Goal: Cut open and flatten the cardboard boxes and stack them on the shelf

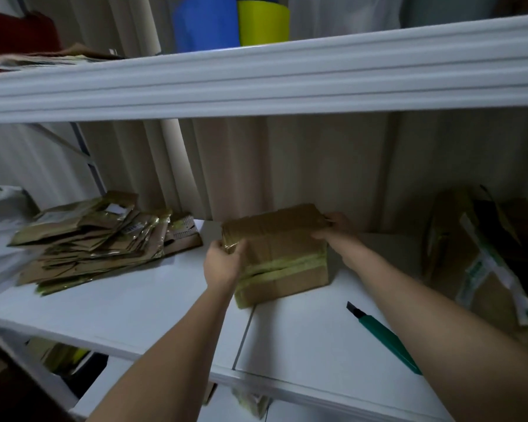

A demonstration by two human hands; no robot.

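Observation:
A small brown cardboard box, sealed with yellowish tape across its front, stands on the white shelf. My left hand grips its near left corner, fingers curled over the taped edge. My right hand holds its far right top corner. A green utility knife lies on the shelf to the right of the box, blade end pointing away from me, partly behind my right forearm. A pile of flattened cardboard lies on the shelf at the left.
A larger taped cardboard box stands at the right end of the shelf. The upper shelf hangs low overhead with blue and yellow containers on it. A corrugated wall closes the back. More items sit on the shelf below.

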